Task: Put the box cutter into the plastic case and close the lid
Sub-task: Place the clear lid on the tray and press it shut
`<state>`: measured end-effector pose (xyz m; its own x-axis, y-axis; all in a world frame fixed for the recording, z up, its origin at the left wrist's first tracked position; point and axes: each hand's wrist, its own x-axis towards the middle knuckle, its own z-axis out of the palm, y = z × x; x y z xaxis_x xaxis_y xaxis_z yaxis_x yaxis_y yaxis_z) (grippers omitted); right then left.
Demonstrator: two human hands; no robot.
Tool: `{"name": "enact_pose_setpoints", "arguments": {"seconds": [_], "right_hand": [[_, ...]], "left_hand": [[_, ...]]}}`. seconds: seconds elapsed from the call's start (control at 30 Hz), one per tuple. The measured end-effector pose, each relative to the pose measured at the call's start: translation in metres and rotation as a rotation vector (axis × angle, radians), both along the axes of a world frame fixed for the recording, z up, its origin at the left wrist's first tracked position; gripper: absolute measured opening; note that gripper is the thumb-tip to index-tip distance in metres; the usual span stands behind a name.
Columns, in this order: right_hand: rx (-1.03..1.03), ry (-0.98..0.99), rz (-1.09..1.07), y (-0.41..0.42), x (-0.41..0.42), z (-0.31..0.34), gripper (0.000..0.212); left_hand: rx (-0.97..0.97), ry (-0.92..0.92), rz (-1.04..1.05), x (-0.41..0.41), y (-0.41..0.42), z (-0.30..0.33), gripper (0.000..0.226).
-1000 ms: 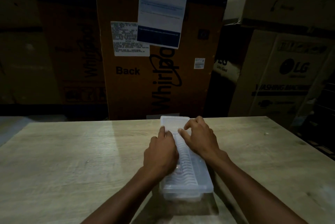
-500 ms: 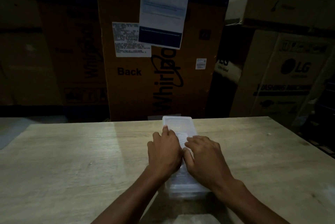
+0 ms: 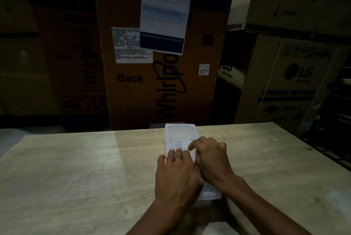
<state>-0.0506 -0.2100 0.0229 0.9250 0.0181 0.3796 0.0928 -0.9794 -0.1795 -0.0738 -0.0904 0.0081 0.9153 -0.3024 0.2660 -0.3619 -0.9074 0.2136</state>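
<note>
A long translucent plastic case (image 3: pixel 180 132) lies lengthwise on the wooden table (image 3: pixel 76 174), its lid down on top. My left hand (image 3: pixel 176 175) rests flat on the lid's near half with fingers spread forward. My right hand (image 3: pixel 210 160) lies beside it on the lid's right side, fingers bent over the ribbed middle. Both hands cover most of the case; only its far end and near right corner show. The box cutter is not visible; the scene is dim.
Tall cardboard appliance boxes (image 3: pixel 163 54) stand right behind the table's far edge, with more boxes (image 3: pixel 292 86) stacked at the right. A pale sheet (image 3: pixel 218 229) lies at the near edge under my arms. The table's right edge falls off toward dark shelving.
Both hands have slid along the lid toward me. The right hand went from the far end to the middle. The case itself has not shifted.
</note>
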Motion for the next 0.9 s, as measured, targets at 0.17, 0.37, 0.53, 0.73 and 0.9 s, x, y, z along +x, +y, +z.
{"name": "enact_pose_setpoints", "arguments": {"seconds": [0.17, 0.37, 0.53, 0.73, 0.9], "right_hand": [[0.041, -0.049, 0.018, -0.011, 0.044, 0.001, 0.036], [0.006, 0.067, 0.035, -0.008, 0.077, -0.002, 0.056], [0.021, 0.166, 0.034, -0.003, 0.085, -0.002, 0.054], [0.191, 0.176, 0.090, -0.007, 0.071, -0.004, 0.044], [0.046, 0.221, 0.062, -0.007, 0.066, -0.001, 0.040]], "left_hand": [[-0.077, 0.000, 0.014, 0.001, -0.002, -0.001, 0.058], [-0.103, -0.050, 0.018, 0.003, -0.001, -0.002, 0.062], [-0.093, 0.012, -0.024, 0.003, 0.000, 0.001, 0.074], [-0.365, 0.200, -0.091, 0.026, 0.007, -0.013, 0.055], [-0.398, 0.234, -0.148, 0.066, 0.017, -0.015, 0.057]]}}
